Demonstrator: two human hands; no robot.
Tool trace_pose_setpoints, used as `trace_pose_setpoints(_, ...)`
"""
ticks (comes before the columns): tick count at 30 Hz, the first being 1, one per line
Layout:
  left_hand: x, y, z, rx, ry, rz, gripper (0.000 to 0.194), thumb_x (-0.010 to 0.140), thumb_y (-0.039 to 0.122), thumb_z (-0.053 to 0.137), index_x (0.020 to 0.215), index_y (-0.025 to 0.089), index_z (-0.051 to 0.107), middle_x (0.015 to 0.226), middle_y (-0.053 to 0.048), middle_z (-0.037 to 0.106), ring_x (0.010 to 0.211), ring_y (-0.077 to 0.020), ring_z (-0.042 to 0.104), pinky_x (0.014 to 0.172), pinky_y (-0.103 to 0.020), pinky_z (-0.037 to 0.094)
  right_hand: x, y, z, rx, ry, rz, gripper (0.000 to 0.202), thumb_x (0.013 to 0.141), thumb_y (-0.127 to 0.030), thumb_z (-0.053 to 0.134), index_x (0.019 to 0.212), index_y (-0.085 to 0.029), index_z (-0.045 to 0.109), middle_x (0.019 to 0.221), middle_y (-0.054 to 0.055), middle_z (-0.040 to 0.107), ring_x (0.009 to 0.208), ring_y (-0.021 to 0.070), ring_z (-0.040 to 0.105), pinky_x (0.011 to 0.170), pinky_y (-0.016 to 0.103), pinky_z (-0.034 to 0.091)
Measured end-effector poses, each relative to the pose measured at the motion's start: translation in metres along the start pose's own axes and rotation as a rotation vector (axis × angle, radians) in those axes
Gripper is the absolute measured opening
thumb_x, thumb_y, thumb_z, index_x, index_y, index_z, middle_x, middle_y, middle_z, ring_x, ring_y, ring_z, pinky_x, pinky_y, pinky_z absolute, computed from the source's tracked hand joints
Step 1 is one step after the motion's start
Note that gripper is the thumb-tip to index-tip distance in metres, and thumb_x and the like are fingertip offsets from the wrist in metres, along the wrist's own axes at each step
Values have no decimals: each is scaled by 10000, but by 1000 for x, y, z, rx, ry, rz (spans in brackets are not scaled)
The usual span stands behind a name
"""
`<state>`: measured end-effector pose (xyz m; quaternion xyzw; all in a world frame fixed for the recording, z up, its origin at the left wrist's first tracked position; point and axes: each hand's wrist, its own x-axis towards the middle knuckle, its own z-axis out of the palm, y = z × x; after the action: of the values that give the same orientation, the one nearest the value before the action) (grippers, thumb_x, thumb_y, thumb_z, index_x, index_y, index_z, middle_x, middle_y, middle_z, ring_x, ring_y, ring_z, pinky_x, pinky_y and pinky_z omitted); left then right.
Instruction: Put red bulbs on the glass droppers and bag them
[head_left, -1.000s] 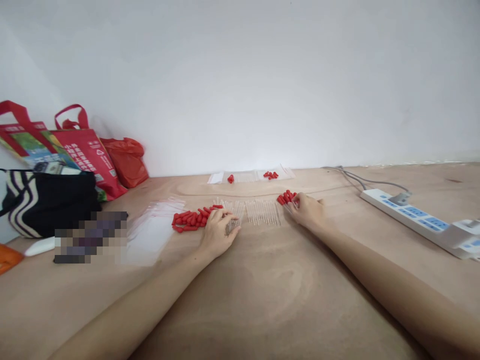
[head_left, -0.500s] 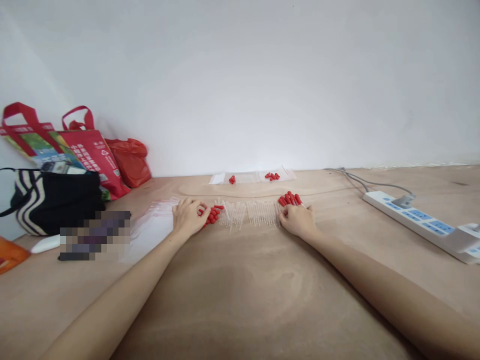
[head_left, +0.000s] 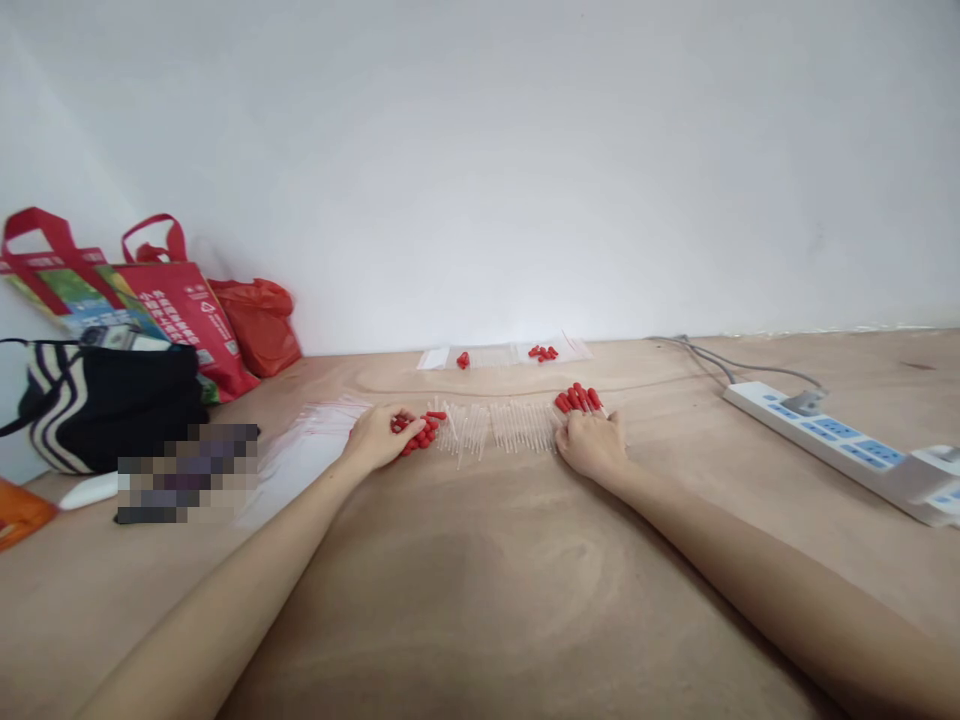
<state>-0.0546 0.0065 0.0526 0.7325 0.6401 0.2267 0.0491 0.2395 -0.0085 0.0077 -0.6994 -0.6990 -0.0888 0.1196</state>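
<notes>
On the left, my left hand (head_left: 377, 436) curves over a pile of small red capsule-shaped pieces (head_left: 424, 440). Its thumb and forefinger are apart, with red pieces showing between them; no piece is plainly gripped. My right hand (head_left: 594, 446) rests on the table with its fingers curled in. Several elongated red pieces (head_left: 579, 398) jut out just beyond its knuckles, a pale stem showing by one. What its fingers hold, if anything, is hidden. Between the hands lie two rows of thin clear sticks (head_left: 525, 428), the right row touching or close to my right fingers.
Clear plastic bags (head_left: 311, 450) lie left of my left hand. By the wall are a flat clear bag (head_left: 574, 347) and small red clusters (head_left: 544, 353). A white power strip (head_left: 825, 430) sits right. Carrier bags (head_left: 187, 320) and a black striped bag (head_left: 112, 410) stand left.
My left hand's fingers have shifted and drawn back slightly, uncovering more of the red pile. My right hand's fingers look more tucked in, and it has otherwise hardly moved.
</notes>
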Motion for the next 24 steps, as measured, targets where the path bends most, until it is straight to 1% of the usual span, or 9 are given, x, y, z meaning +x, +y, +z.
trace_pose_setpoints(4,7,-7,-1,-22,168,73,292,727,422,491,743,163,626,804,-62,645,738,-205,584,634,-279,438,-1,-1,5,61,220,-45,243,812,-252,340,791,-115,539,767,123,618,794,258,537,740,391,251)
trace_pose_setpoints(6,9,-3,1,-106,280,118,330,766,417,434,762,145,619,817,-76,624,764,-204,574,666,-292,443,-2,-2,8,118,318,-89,230,826,-248,333,803,-121,523,775,110,617,783,239,537,752,379,243)
trace_pose_setpoints(8,6,9,8,-275,311,138,383,811,436,364,796,138,604,771,-62,611,710,-178,578,645,-279,453,-4,-3,12,201,372,-163,214,839,-236,328,810,-128,511,781,95,619,753,212,538,749,357,245)
trace_pose_setpoints(11,-8,33,26,-573,182,166,410,837,476,325,788,137,551,651,-20,580,551,-128,562,521,-227,447,-8,-4,15,345,403,-326,205,848,-188,322,910,-129,509,815,80,620,760,181,539,726,314,267)
trace_pose_setpoints(13,-19,46,40,-683,78,235,361,842,451,356,767,141,525,647,-13,584,527,-112,553,519,-220,451,-12,-5,15,396,406,-427,238,844,-154,326,1006,-133,499,836,79,619,783,173,536,713,299,279)
trace_pose_setpoints(15,-29,53,52,-685,13,312,292,842,399,401,781,146,533,654,-9,605,544,-111,560,546,-222,456,-16,-7,13,409,390,-507,269,833,-120,333,1042,-148,500,844,73,619,787,171,531,711,299,284)
trace_pose_setpoints(17,-34,56,59,-658,-7,351,236,834,350,438,804,150,558,697,-17,632,641,-130,588,625,-242,465,-20,-9,12,421,362,-561,269,819,-95,342,1015,-157,516,850,68,619,781,167,528,707,301,288)
trace_pose_setpoints(20,-36,55,62,-708,-37,318,205,817,311,461,839,146,580,766,-35,646,716,-149,604,679,-268,477,-24,-11,10,453,325,-591,234,814,-99,362,978,-153,519,861,65,618,760,161,525,695,299,295)
trace_pose_setpoints(24,-35,57,60,-876,-102,204,186,761,292,525,845,133,574,805,-49,642,754,-159,617,731,-297,495,-25,-13,7,486,294,-579,183,831,-135,364,938,-157,511,843,59,613,737,158,521,680,298,297)
